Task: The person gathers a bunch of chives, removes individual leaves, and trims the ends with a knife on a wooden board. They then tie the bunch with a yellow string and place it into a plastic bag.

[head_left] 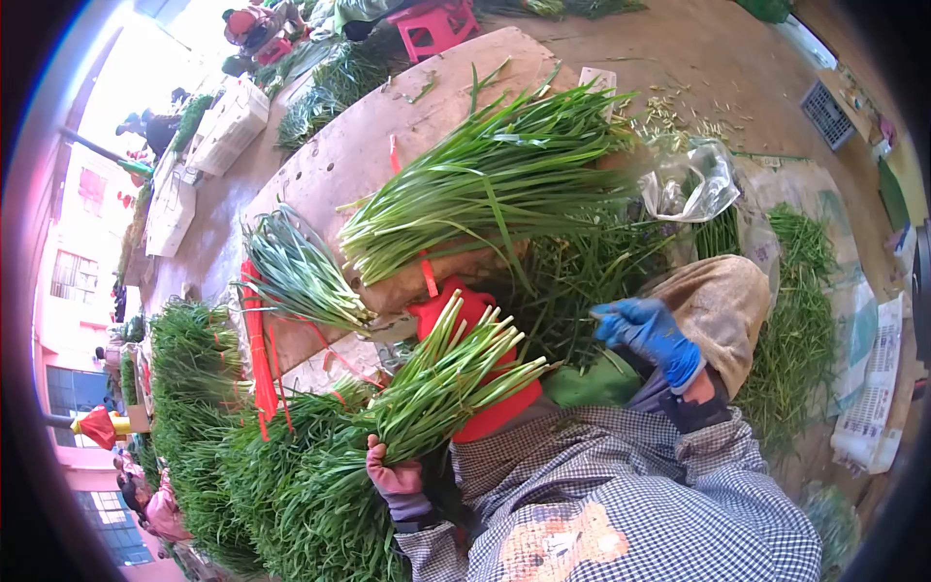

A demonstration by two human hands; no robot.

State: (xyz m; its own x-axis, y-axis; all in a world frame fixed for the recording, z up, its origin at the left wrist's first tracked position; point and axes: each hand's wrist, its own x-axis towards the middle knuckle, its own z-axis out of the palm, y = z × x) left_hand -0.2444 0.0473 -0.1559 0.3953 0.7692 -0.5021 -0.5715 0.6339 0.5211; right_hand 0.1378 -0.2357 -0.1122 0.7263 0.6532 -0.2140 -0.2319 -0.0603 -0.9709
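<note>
My left hand (393,472), in a pinkish glove with bare fingertips, is closed around the lower part of a bunch of garlic chives (451,373). The cut pale stem ends point up and to the right, over a red cloth (499,393) on my lap. My right hand (652,335), in a blue glove, hovers above my knee with its fingers pressed together; whatever is in them, if anything, is too small to make out. A large pile of chives (485,175) lies on the board (310,184), and a smaller bunch (303,267) lies left of it.
Red ties (257,339) hang at the board's left edge. Heaped chives (291,485) fill the lower left. More greens (795,291) lie on sheeting at right, near a clear plastic bag (690,184). Farther off are white crates (228,126), a pink stool (436,27) and other people.
</note>
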